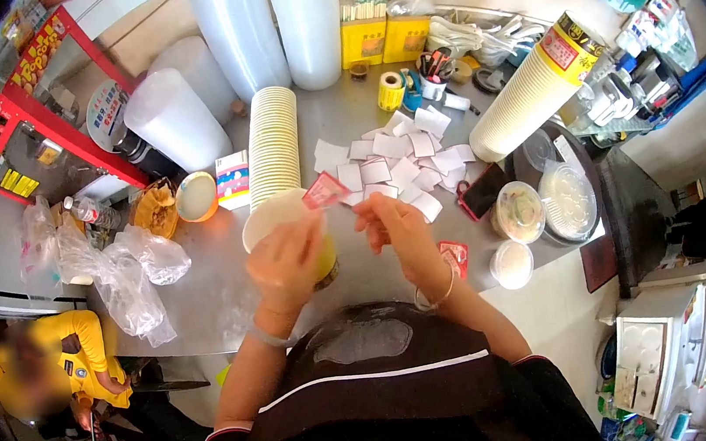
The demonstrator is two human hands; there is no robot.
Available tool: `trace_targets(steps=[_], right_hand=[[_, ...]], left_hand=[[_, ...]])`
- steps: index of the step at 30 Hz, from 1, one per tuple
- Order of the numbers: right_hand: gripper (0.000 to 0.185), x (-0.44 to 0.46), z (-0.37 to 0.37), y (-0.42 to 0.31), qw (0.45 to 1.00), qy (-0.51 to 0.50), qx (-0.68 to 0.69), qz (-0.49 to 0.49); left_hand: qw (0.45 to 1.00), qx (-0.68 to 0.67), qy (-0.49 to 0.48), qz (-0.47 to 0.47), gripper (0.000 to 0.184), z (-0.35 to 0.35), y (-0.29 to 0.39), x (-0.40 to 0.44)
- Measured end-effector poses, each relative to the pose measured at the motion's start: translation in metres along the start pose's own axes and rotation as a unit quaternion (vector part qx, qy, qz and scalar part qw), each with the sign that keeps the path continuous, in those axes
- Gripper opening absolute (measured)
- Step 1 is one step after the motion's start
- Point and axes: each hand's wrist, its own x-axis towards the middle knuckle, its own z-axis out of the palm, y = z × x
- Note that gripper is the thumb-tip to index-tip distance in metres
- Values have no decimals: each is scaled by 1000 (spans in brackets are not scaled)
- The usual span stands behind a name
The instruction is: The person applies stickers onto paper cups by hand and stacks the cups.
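A red and white label [325, 190] is held at the fingertips of my left hand [288, 264], its fingers pinched together. Just beneath that hand is a large paper tub [265, 221], partly hidden by the hand. My right hand [394, 231] is a little to the right, with its fingers curled; whether anything small is between them I cannot make out. Beyond my right hand lies a loose pile of white paper slips [399, 162]. Another red label [455, 258] lies beside my right wrist. A long stack of paper tubs [272, 142] reaches away behind the left hand.
At the right are a leaning stack of tubs [523, 98], a black phone [483, 191] and lidded food containers [518, 212]. Plastic bags [134, 269] lie at the left by an orange bowl [196, 196]. A person in yellow [91, 350] sits at the lower left.
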Motion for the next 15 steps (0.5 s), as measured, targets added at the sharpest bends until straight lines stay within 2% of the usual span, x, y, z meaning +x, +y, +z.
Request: trace_targets(steps=[2, 3, 5, 6, 8, 9, 11, 12, 15], right_hand=[[26, -7, 7, -8, 999, 2, 33, 23], [23, -8, 8, -9, 998, 2, 48, 34], [18, -3, 0, -1, 996, 64, 43, -39], [16, -2, -7, 1, 992, 93, 38, -74], [12, -1, -21, -7, 985, 95, 14, -140], [10, -1, -29, -11, 980, 94, 3, -174], [11, -16, -47, -13, 995, -21, -63, -68], [12, -23, -49, -14, 992, -77, -97, -15], [20, -35, -36, -15, 958, -206, -201, 16]], left_hand=[[991, 31, -28, 127, 19, 4, 8, 2], [992, 15, -38, 118, 19, 7, 11, 1], [994, -18, -56, 97, 21, 12, 16, -2], [994, -44, -85, -47, 21, 14, 17, -1], [931, -92, -134, -328, 25, 16, 15, 7], [910, -107, -226, -331, 28, 19, 3, 7], [843, -134, -401, -332, 35, 28, -31, -1], [793, -203, -457, -348, 42, 29, -38, -3], [711, -287, -561, -311, 44, 35, -46, -6]])
